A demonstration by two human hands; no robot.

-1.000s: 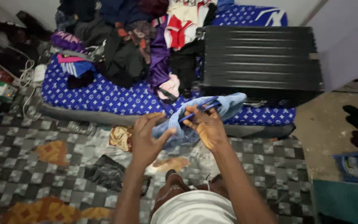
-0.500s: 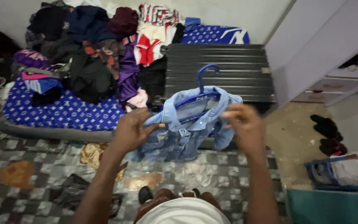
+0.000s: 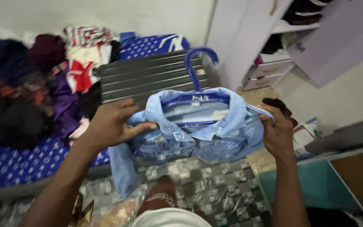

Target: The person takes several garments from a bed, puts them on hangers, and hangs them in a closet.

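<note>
Head view, looking down. The left hand (image 3: 112, 124) grasps the left shoulder of a denim jacket (image 3: 194, 134), thumb lying across the front of the cloth just beside the collar. The right hand (image 3: 277, 132) is closed on the jacket's right shoulder edge, pinching the fabric between thumb and fingers. Between the two hands the jacket is held up in the air, front toward the camera, above the patterned floor covering (image 3: 215, 189) and in front of the person's knees.

The jacket is light blue denim, faded and mottled across the chest, with a spread collar, a pale inner lining visible at the neck opening, and two chest panels closed at the centre. One sleeve hangs down at the left, below the left hand. The garment sits on a blue plastic hanger (image 3: 198, 73), whose bar crosses inside the collar and whose hook rises above the neckline.

Behind the jacket, a dark ribbed suitcase (image 3: 148, 75) lies on a bed with a blue patterned sheet (image 3: 5, 168). A heap of mixed clothes (image 3: 34, 84) covers the bed at the left. A pale lilac wardrobe (image 3: 274, 50) stands at the upper right, its door open.
</note>
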